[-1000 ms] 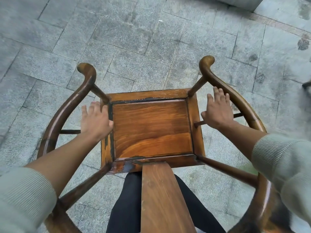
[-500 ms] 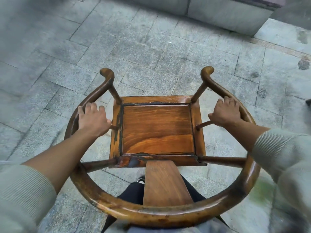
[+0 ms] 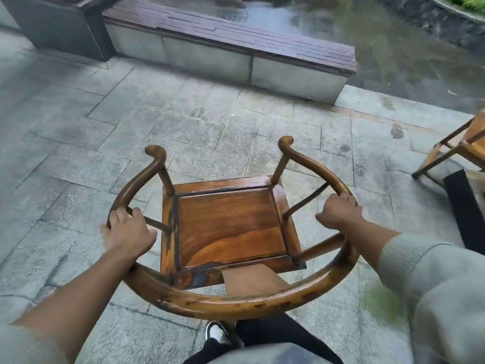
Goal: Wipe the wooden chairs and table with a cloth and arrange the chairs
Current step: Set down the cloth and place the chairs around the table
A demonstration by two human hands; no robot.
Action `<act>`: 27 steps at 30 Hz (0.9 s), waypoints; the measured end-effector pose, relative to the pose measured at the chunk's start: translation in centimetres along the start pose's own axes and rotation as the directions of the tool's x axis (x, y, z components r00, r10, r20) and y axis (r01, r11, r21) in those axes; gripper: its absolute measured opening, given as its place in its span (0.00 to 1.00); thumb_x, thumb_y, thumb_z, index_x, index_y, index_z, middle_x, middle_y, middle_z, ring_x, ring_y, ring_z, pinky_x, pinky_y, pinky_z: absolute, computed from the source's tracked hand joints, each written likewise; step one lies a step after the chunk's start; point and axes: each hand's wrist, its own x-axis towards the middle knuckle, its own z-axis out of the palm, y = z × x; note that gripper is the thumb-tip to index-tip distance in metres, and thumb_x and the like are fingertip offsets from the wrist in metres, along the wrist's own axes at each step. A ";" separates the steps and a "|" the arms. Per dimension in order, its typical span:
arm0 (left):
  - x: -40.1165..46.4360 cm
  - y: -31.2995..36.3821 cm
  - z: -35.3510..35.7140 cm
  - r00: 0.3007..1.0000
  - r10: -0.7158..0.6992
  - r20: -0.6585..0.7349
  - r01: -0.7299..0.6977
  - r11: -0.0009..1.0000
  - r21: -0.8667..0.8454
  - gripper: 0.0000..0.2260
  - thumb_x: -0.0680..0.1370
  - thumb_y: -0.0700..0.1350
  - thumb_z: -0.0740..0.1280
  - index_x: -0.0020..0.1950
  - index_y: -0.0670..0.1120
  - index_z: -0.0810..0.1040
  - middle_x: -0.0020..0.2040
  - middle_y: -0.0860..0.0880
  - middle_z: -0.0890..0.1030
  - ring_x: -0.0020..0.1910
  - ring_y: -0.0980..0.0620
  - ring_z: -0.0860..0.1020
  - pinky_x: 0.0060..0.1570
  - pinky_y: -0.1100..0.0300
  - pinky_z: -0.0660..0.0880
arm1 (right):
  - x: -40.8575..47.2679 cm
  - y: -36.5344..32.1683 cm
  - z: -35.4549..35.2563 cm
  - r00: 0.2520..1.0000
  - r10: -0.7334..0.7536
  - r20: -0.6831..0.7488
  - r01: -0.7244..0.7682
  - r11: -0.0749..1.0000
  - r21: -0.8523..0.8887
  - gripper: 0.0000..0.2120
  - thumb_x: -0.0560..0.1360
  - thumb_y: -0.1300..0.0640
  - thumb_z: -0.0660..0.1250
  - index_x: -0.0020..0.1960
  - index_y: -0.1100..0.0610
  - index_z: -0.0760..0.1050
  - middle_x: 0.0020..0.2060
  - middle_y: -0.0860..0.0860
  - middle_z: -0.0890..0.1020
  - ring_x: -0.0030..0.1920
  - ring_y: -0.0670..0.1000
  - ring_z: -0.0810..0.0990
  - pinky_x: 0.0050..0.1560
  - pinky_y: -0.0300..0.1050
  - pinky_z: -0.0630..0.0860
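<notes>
Head view: left hand (image 3: 128,232) and right hand (image 3: 338,212) each wrap the chair (image 3: 228,227) armrail; wet wood could slip, dropping 1 leg.

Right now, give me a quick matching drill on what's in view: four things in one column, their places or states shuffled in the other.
1. left hand
2. right hand
3. bench
4. second chair

A. far side of the paving
B. gripping the chair's right arm rail
C. at the right edge, partly cut off
D. gripping the chair's left arm rail

Pairs: 1-D, 2-B, 3-A, 4-C
</notes>
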 end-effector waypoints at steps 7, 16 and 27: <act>-2.8 0.6 -0.5 0.990 -0.126 0.066 0.138 0.960 -0.244 0.33 0.74 0.50 0.68 0.74 0.43 0.58 0.72 0.36 0.59 0.72 0.36 0.59 0.60 0.37 0.70 | -1.1 2.6 2.3 0.997 -0.032 -0.074 0.027 0.997 -0.073 0.33 0.77 0.44 0.65 0.76 0.61 0.65 0.79 0.65 0.59 0.79 0.66 0.56 0.79 0.63 0.55; -5.2 0.0 -1.3 0.919 -0.360 0.162 0.394 0.800 -0.453 0.36 0.75 0.44 0.68 0.75 0.33 0.52 0.68 0.32 0.64 0.64 0.32 0.70 0.60 0.43 0.71 | 0.5 3.9 1.4 0.995 -0.066 -0.074 0.072 0.994 0.080 0.36 0.78 0.51 0.68 0.79 0.62 0.58 0.77 0.63 0.58 0.75 0.64 0.62 0.71 0.58 0.70; -6.8 -0.5 0.2 0.860 -0.489 0.146 0.483 0.688 -0.542 0.30 0.73 0.41 0.67 0.71 0.34 0.59 0.62 0.30 0.72 0.59 0.30 0.74 0.50 0.45 0.72 | 0.5 3.5 1.4 0.999 0.043 0.006 -0.043 0.932 0.360 0.45 0.79 0.57 0.68 0.83 0.62 0.41 0.80 0.65 0.52 0.76 0.68 0.63 0.69 0.59 0.71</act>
